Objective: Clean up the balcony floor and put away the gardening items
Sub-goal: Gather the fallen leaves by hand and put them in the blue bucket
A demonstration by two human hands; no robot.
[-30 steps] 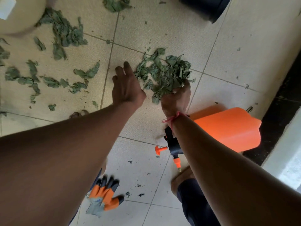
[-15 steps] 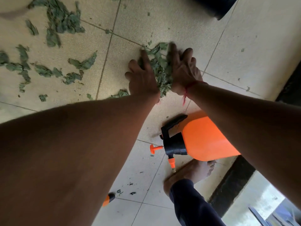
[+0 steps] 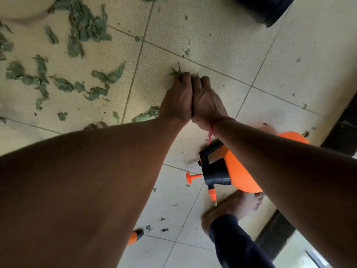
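Observation:
My left hand (image 3: 177, 97) and my right hand (image 3: 207, 101) are pressed side by side, cupped round a bunch of green leaves (image 3: 176, 71); only a few tips poke out above the fingers. More loose leaves (image 3: 85, 26) lie scattered over the beige tiles to the left and far left. An orange spray bottle (image 3: 239, 171) with a black pump head lies on its side below my right forearm. The orange tip of a gardening glove (image 3: 136, 235) shows beside my left arm.
A dark pot (image 3: 266, 10) stands at the top right. A pale round container (image 3: 25, 8) sits at the top left. My bare right foot (image 3: 233, 207) is planted by the sprayer nozzle. A black threshold strip (image 3: 342, 128) runs along the right.
My hands have closed together on the leaf pile and enclosed it, so most of it is now hidden between them. The floor where the pile lay shows bare tile.

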